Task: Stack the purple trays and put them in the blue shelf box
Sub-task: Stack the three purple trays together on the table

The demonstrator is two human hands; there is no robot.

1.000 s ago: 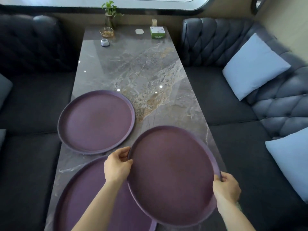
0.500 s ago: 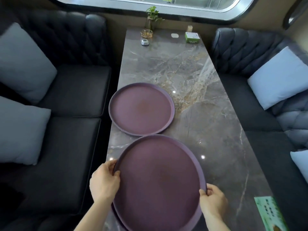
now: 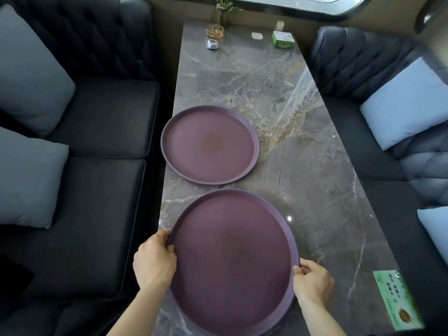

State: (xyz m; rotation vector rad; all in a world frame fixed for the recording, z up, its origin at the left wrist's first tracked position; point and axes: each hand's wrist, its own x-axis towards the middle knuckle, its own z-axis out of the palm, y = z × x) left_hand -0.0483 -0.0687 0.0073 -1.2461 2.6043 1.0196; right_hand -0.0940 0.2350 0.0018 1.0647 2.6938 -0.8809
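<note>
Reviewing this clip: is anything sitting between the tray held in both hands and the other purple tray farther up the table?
Nothing visible. The held tray, gripped by the left hand and right hand, faces the far tray across bare marble table.

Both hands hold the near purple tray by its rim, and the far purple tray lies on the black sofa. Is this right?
Not quite. In the head view the far purple tray lies on the marble table, not on the sofa. The left hand and right hand do hold the near purple tray by its rim.

No text legible. Green card (image 3: 397, 300) on marble table (image 3: 303, 154), 4 o'clock: white characters, blurred, unreadable. Green box (image 3: 283, 40), 1 o'clock, far end: print too small. Near purple tray (image 3: 232, 260): faint embossed mark at rim, unreadable.
</note>
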